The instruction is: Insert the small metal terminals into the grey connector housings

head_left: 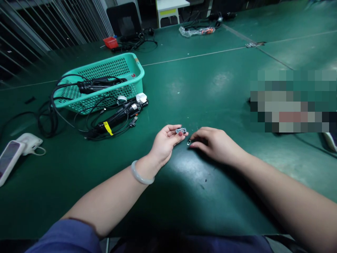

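My left hand (pixel 163 141) is closed, with the thumb pressing a small grey, patterned metal-looking part (pixel 180 130) against the fingers. Its exact kind is too small to make out. Just to the right, my right hand (pixel 214 143) is curled low over the green table (pixel 168 196). A tiny rectangular metal piece (pixel 189 142) with an open middle shows at its thumb and index fingertips, pinched between them. A narrow gap separates the two hands, and the two parts do not touch.
At left stands a turquoise basket (pixel 139 75) with black cabled tools. Another black cylindrical tool (pixel 116 119), with a yellow tag, lies before it. A phone (pixel 10 160) and white device (pixel 30 142) are at far left. A tiny dark bit (pixel 205 180) lies near me. Something pixelated (pixel 292 105) sits at right.
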The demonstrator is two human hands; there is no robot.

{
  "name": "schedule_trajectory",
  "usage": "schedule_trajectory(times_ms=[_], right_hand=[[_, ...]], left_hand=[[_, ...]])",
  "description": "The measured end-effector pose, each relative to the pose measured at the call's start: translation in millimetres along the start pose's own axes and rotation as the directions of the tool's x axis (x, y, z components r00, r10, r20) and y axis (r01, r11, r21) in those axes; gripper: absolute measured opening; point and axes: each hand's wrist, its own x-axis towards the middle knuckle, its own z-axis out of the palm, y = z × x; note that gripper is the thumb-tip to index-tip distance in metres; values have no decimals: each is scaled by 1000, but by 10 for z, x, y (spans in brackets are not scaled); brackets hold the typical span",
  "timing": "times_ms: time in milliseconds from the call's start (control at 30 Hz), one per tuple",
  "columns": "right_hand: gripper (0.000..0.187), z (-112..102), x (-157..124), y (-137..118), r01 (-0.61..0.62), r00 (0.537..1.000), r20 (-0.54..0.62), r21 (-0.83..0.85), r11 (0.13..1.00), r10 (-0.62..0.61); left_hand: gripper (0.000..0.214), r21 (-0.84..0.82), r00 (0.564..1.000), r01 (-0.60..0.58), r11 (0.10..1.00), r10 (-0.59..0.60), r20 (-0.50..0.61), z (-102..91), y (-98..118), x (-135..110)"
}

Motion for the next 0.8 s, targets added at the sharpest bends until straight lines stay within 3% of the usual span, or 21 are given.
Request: schedule_trajectory(times_ms=[167,333,400,500,633,800], right_hand=[[11,56,5,-28,-12,1000,21,-45,999,13],[12,92,12,-31,-65,996,-62,-10,998,65],[21,119,19,-35,-79,994,-78,-52,996,75],[16,156,36,-15,-32,997,-74,-81,996,26],[29,136,46,45,28,997,-75,-39,999,-31],[17,64,38,41,-93,988,-130,-62,994,84]], left_hand=[[22,5,1000,-7,1000,7,8,-5,-1,4],[23,3,1000,-10,1000,9,20,0,-1,8],[23,6,1000,-9,1000,9,21,-1,-2,11],[23,8,1000,-9,1000,9,19,-4,-6,14],[24,19,999,-20,1000,19,32,-6,-7,13],[25,35,999,-28,999,27,39,-16,-11,10]])
